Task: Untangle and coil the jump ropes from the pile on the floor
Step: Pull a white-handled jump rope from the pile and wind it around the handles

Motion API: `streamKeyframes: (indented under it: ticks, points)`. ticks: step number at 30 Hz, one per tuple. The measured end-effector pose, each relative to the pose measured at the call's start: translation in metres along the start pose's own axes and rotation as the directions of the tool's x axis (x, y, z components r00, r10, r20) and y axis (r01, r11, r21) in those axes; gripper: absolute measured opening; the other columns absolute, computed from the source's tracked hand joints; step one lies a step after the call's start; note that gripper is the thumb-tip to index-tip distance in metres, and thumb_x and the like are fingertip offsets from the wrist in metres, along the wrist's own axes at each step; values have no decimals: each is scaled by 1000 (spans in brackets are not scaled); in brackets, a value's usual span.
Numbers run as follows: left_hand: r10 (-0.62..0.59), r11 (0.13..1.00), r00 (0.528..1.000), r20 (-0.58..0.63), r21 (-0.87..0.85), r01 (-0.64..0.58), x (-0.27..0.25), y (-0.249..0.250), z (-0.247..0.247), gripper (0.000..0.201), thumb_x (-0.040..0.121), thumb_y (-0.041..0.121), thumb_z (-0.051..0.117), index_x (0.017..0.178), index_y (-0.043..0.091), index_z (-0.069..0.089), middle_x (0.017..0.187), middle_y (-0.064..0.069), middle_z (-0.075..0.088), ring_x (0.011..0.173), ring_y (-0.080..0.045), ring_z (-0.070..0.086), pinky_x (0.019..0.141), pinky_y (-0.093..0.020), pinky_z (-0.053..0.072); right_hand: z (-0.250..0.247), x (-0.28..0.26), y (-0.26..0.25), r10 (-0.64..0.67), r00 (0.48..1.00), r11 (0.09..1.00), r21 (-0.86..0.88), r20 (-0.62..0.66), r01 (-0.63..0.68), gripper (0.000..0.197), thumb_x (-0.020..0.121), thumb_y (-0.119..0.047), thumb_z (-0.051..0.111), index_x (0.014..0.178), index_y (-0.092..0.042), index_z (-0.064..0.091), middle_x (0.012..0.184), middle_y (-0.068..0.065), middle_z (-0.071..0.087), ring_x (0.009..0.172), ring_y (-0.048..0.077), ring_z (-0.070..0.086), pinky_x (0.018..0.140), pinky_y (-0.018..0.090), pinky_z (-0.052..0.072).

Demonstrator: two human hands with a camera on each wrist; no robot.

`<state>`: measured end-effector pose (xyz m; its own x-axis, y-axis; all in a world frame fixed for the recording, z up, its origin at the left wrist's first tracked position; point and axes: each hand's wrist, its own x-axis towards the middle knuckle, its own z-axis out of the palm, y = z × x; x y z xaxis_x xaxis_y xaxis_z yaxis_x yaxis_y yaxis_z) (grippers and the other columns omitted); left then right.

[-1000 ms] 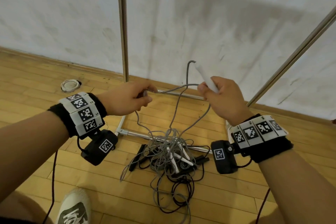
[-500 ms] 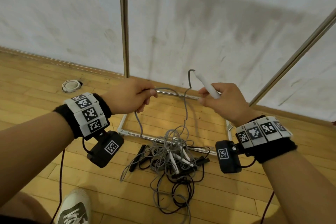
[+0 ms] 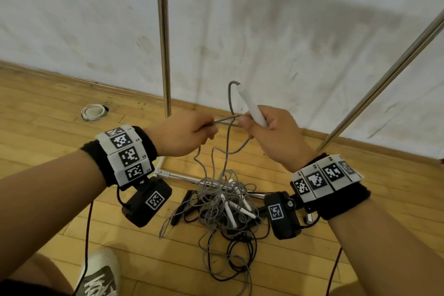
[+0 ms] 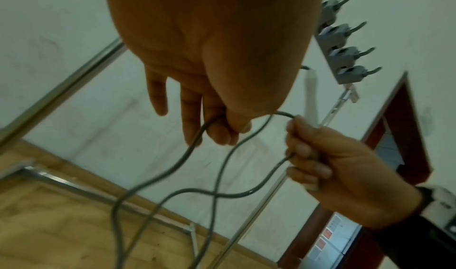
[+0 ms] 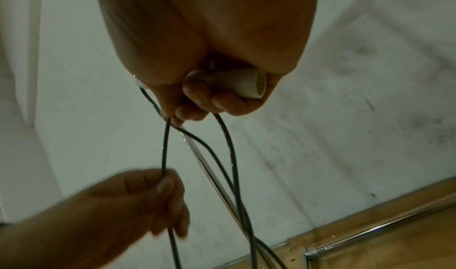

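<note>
My right hand point(image 3: 269, 127) grips the white handle point(image 3: 252, 108) of a grey jump rope, handle tip pointing up, and also holds loops of its cord. From the handle tip the grey cord point(image 3: 230, 103) arcs over and drops. My left hand point(image 3: 189, 133) pinches this cord close beside the right hand; the left wrist view shows the cord point(image 4: 187, 152) between thumb and fingers. The handle's open end point(image 5: 254, 85) shows under my right fingers. Below on the floor lies the pile point(image 3: 228, 202): grey and black ropes tangled with several white and black handles.
A metal rack stands over the pile, with an upright pole point(image 3: 164, 43), a slanted pole point(image 3: 389, 74) and floor bars point(image 3: 182, 176). A coiled white rope point(image 3: 93, 112) lies by the wall at left. My shoe point(image 3: 101, 274) is at the lower left. Wooden floor all round.
My left hand has slid along the grey cord toward the right hand, closing the gap. Another loop hangs from the right hand. Both hands sit slightly lower than at first.
</note>
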<state>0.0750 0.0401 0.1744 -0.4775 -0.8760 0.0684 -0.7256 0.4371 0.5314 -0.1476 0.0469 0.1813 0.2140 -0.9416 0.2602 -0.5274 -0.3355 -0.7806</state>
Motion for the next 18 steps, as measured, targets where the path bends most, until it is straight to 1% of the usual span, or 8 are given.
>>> streamKeyframes:
  ticks: [4, 5, 7, 9, 12, 14, 16, 18]
  points:
    - [-92, 996, 974, 208, 30, 88, -5, -25, 6, 28, 104, 27, 40, 81, 27, 55, 81, 9, 62, 74, -2, 56, 68, -23, 42, -17, 4, 1, 5, 987, 999, 34, -162, 1, 20, 92, -31, 66, 77, -17, 68, 61, 4, 62, 59, 24, 56, 56, 32, 46]
    - [-109, 994, 962, 249, 41, 102, -6, -30, 7, 29, 104, 27, 40, 80, 28, 55, 81, 10, 62, 73, 2, 55, 67, -21, 40, -22, 5, 2, -1, 980, 999, 41, -200, 9, 19, 92, -29, 66, 78, -16, 68, 61, 3, 62, 57, 21, 56, 55, 31, 45]
    - [-131, 991, 949, 288, 34, 126, -9, -36, 9, 29, 104, 25, 40, 82, 27, 59, 84, 13, 63, 74, 8, 54, 67, -16, 37, -31, 6, 4, -6, 972, 998, 53, -235, 19, 18, 92, -27, 66, 81, -14, 69, 56, -4, 58, 50, 7, 50, 50, 25, 42]
    - [-139, 990, 948, 287, 11, 142, -10, -39, 8, 26, 104, 25, 42, 90, 27, 63, 92, 14, 66, 86, 4, 57, 75, -18, 41, -37, 5, 8, 4, 968, 998, 59, -249, 11, 17, 92, -27, 66, 83, -14, 70, 54, -11, 58, 48, 1, 48, 50, 16, 39]
    - [-144, 988, 948, 284, -9, 153, -9, -39, 7, 26, 104, 28, 43, 98, 26, 68, 96, 14, 70, 97, -6, 61, 90, -30, 47, -41, 5, 11, 20, 965, 999, 52, -260, -7, 14, 92, -26, 66, 80, -21, 71, 58, -9, 63, 50, 0, 52, 52, 15, 41]
    - [-148, 988, 961, 233, -14, 155, -8, -38, 7, 27, 103, 32, 44, 100, 26, 70, 86, 11, 70, 89, -7, 64, 89, -35, 50, -41, 6, 13, 55, 971, 997, 58, -232, -43, 11, 90, -24, 69, 80, -28, 72, 72, -7, 71, 61, 3, 60, 58, 23, 47]
    - [-132, 989, 981, 140, -54, 141, -8, -33, 5, 26, 102, 35, 44, 101, 31, 70, 77, 4, 69, 80, -12, 66, 82, -38, 53, -39, 5, 14, 85, 980, 996, 43, -181, -78, 20, 86, -18, 72, 88, -38, 71, 88, -13, 73, 78, 3, 67, 68, 25, 53]
    - [-91, 989, 994, 60, -107, 98, -7, -23, 2, 25, 101, 36, 46, 98, 33, 70, 77, -4, 68, 74, -13, 67, 74, -37, 55, -34, 1, 15, 84, 989, 996, 27, -123, -82, 29, 83, -14, 74, 92, -42, 70, 89, -20, 69, 66, -1, 63, 58, 18, 48]
